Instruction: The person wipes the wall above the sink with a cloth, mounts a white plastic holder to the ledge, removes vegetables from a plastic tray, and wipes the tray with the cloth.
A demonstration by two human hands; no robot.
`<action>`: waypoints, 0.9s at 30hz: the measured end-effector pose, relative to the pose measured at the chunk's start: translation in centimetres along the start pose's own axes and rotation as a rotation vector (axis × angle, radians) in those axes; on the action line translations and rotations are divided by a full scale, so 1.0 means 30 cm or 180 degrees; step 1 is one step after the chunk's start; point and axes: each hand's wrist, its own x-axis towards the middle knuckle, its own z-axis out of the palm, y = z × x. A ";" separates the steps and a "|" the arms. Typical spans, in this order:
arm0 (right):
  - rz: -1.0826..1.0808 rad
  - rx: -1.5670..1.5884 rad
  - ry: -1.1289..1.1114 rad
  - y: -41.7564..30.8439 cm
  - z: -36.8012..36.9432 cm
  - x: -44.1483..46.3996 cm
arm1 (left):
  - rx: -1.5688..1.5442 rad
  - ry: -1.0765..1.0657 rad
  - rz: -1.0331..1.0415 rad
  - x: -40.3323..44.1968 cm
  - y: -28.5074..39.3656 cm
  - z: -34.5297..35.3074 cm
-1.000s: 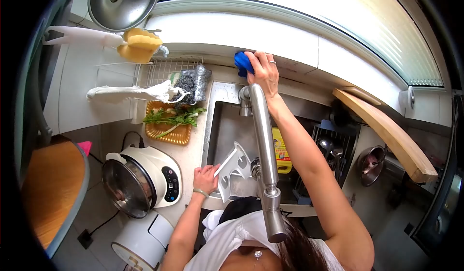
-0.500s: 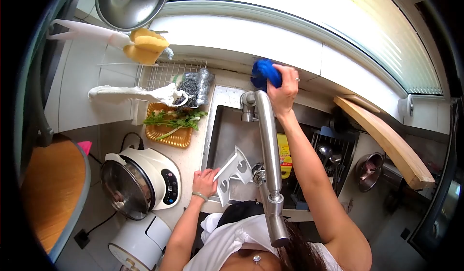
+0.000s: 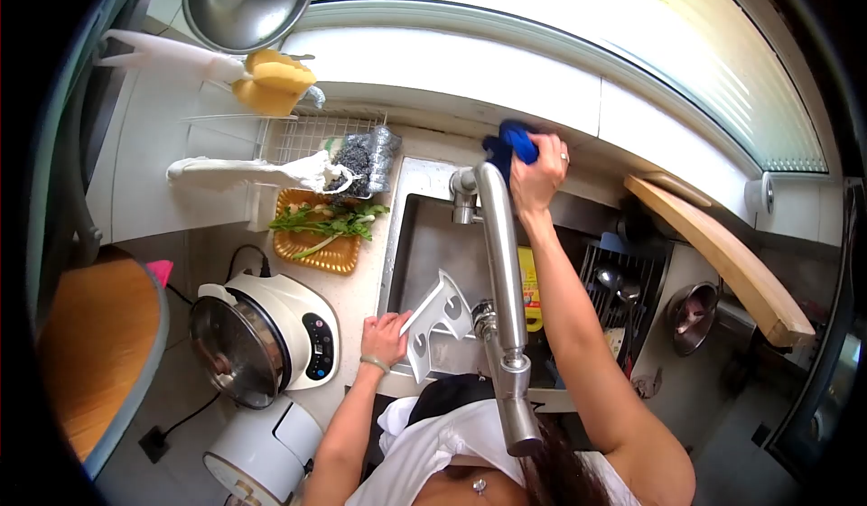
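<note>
A blue cloth (image 3: 517, 141) is gripped in my right hand (image 3: 539, 174), pressed against the ledge behind the sink, with part of it hidden by the fingers. My left hand (image 3: 384, 337) rests at the left front edge of the sink (image 3: 433, 235), its fingers closed on the edge of a white plastic rack (image 3: 440, 321) with oval holes, which tilts over the basin. The metal faucet (image 3: 499, 253) rises between my two arms. A yellow bottle (image 3: 529, 289) lies beside my right forearm.
Left of the sink stand a golden tray (image 3: 321, 258) with greens, a wire basket (image 3: 302, 136) and a white cooker (image 3: 312, 330). A wooden board (image 3: 722, 258) leans at the right, near a metal bowl (image 3: 694, 318). Utensils sit in a dark rack (image 3: 591, 262).
My right hand has moved right along the ledge with the blue cloth. The view has shifted slightly. My left hand keeps its place on the white rack.
</note>
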 end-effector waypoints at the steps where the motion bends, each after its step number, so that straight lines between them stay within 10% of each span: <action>1: 0.0147 0.0184 0.0054 -0.019 -0.014 -0.011 | -0.0013 0.0018 -0.0024 0.008 0.001 -0.002; 11: -0.2855 0.0899 -0.2025 -0.012 0.224 0.083 | -0.0053 -0.0007 0.0015 0.000 -0.006 0.006; 20: -0.2070 0.0380 -0.2033 0.146 0.045 -0.028 | 0.0005 0.0039 0.0049 -0.005 -0.009 0.013; 23: -0.1409 0.1859 -0.2381 0.015 0.072 0.082 | -0.0005 0.0017 0.0030 -0.001 -0.004 0.008; 27: -0.2195 0.1820 -0.3597 -0.001 0.246 0.080 | -0.0005 0.0045 0.0081 -0.013 -0.011 0.013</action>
